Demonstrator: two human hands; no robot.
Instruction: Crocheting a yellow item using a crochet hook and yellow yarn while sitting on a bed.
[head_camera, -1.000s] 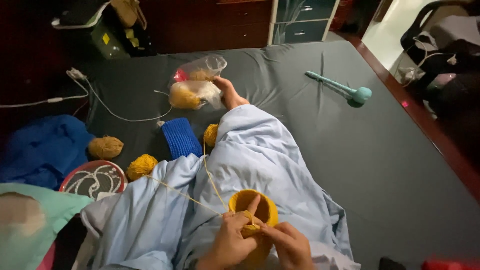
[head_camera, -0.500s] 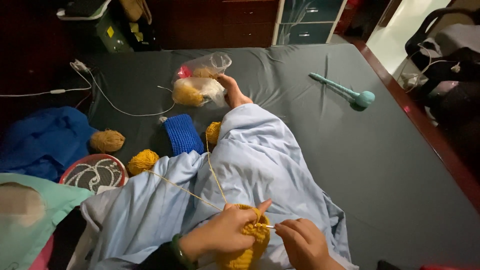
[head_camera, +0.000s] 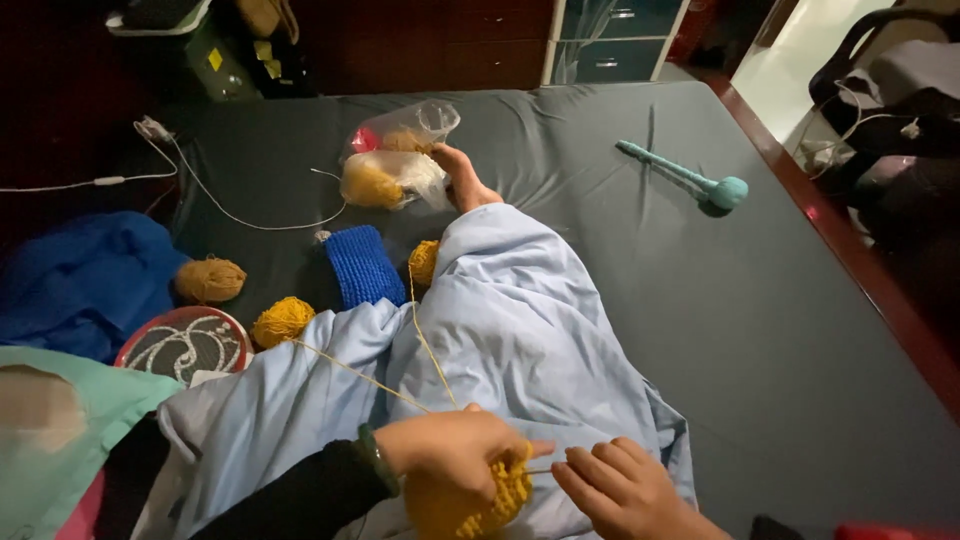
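Observation:
My left hand (head_camera: 455, 450) grips a piece of yellow knitted fabric (head_camera: 470, 505) low in the head view, over my light blue trouser leg (head_camera: 520, 320). My right hand (head_camera: 625, 490) sits just to its right, fingers pinched on a thin needle or hook between the two hands. Two yellow strands (head_camera: 425, 340) run up from the knitting, one to a yellow yarn ball (head_camera: 283, 321) and the other toward a second yellow yarn ball (head_camera: 424, 262) beside a blue knitted piece (head_camera: 362, 266).
I sit on a dark grey bed sheet (head_camera: 700, 300). A brown yarn ball (head_camera: 210, 280), a plastic bag of yarn (head_camera: 395, 165), a teal long-handled tool (head_camera: 690, 178), a round red tin (head_camera: 182, 342), blue cloth (head_camera: 85, 280) and a white cable (head_camera: 200, 185) lie around. A wooden bed edge (head_camera: 850, 250) runs on the right.
The knitted piece has dropped lower and my left hand has closed over it. Both hands have shifted right and down; the view has tilted slightly.

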